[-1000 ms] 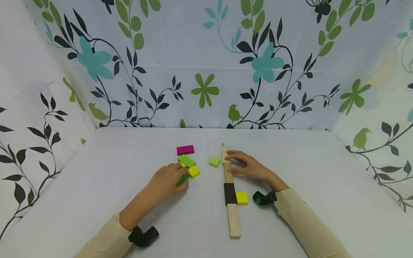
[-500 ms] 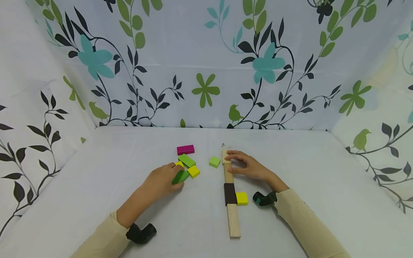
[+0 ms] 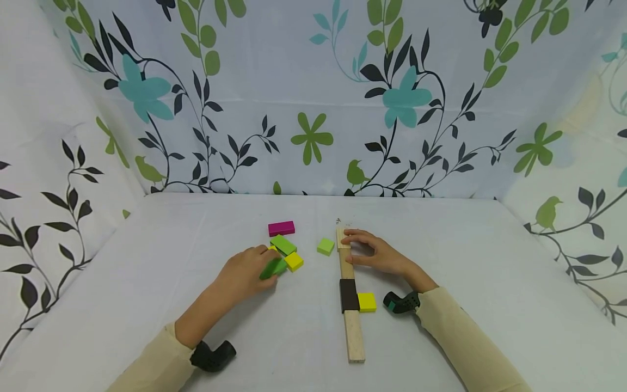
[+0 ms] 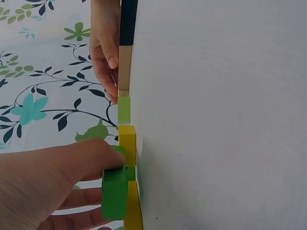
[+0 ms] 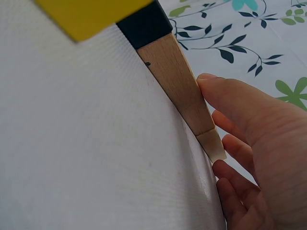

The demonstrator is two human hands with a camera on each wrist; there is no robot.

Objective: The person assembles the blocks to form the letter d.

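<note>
My left hand [image 3: 246,275] pinches a green block [image 3: 272,268] between thumb and fingers, beside a small cluster on the table. In that cluster lie a lighter green block [image 3: 283,244], a yellow block [image 3: 294,261] and another yellow one partly hidden by the fingers. The left wrist view shows the held block [image 4: 114,194] under the thumb. My right hand [image 3: 384,256] rests against the far end of a row of wooden blocks [image 3: 346,267], its thumb and fingers touching the row's right side. A dark block [image 3: 349,294] sits within the row.
A magenta block [image 3: 281,228] lies behind the cluster. A light green block [image 3: 325,246] stands left of the row's far end. A yellow block [image 3: 367,302] sits against the dark block's right side. A patterned cloth [image 3: 313,98] hangs behind the white table [image 3: 431,228].
My left hand has drawn slightly left and towards me with the green block, uncovering more of it. The right hand and the row stay where they were.
</note>
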